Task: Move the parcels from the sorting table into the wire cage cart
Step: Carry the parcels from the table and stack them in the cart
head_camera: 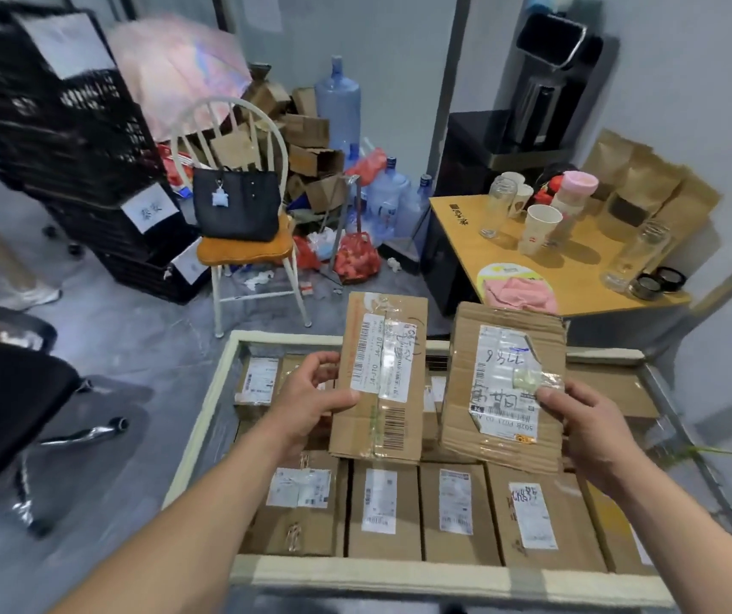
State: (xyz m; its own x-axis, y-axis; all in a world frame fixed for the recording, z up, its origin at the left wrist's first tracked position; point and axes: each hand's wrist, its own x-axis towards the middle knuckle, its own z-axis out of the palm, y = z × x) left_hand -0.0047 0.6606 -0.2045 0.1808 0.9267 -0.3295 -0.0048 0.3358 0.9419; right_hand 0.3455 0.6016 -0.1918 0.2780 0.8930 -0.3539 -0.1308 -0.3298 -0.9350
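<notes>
Left hand (311, 403) grips the left edge of a tall flat cardboard parcel (379, 378), thumb on its face, taped label with barcodes. Right hand (586, 425) grips the right edge of a wider, crumpled cardboard box (504, 387) with a torn white label and handwriting. Both are held side by side, just above the cart (240, 352), a pale-framed bin. Below the hands, rows of labelled brown cartons (457, 509) packed tight inside it.

blurred black crates (45, 104) at left; cart (204, 418) bottom under stacked parcels (457, 507)
</notes>
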